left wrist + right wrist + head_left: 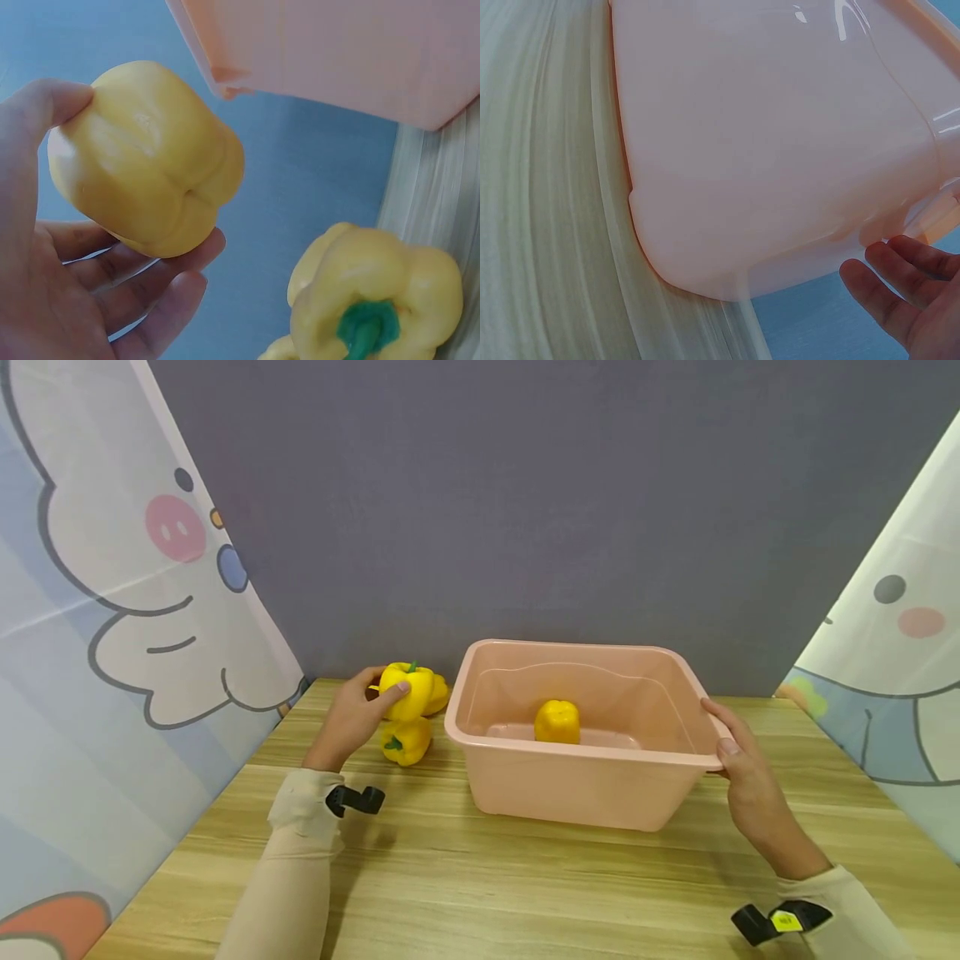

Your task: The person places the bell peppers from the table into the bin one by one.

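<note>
My left hand [351, 717] grips a yellow bell pepper [406, 693] with a green stem, thumb on one side and fingers on the other. In the left wrist view that pepper [146, 161] shows its lobed bottom. Just below it, another yellow bell pepper [407, 742] lies on the table with its stem facing me; one more yellow bell pepper [438, 695] sits behind, partly hidden. A pink plastic bin [577, 785] stands to the right, with a single yellow bell pepper [557, 722] inside. My right hand [753, 789] holds the bin's right rim, thumb on top and fingers outside.
The wood-grain table [450, 893] ends at a grey wall panel [525, 510] behind the bin. Cartoon-printed cloths [90, 635] hang at both sides. Black wrist devices [354, 800] are strapped over both sleeves.
</note>
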`<state>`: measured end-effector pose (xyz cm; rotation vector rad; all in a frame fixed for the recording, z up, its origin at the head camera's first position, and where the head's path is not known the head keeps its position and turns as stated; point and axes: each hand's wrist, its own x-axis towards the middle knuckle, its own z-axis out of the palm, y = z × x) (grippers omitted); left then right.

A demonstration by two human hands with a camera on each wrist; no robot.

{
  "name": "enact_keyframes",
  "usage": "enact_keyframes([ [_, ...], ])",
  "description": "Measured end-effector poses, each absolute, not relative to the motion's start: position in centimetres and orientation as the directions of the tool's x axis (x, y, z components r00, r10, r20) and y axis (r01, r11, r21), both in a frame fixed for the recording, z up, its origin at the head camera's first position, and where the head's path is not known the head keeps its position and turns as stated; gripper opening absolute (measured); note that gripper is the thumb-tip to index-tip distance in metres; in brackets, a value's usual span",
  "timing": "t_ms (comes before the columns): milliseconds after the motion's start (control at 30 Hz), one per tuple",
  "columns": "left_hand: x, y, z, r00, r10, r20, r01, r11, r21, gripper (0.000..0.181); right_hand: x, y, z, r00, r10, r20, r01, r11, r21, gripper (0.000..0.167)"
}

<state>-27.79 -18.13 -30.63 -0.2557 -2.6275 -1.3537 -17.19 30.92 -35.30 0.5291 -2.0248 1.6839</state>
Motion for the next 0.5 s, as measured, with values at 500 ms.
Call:
enact_keyframes([
  [500,-27.1,-16.7,-29.7,-0.961,0.069,0.267,0.266,0.486,0.833,0.077,-17.2,30.9,-35.4,-0.816,-0.012,0.579,-0.569,0.203,-0.797,0.049],
])
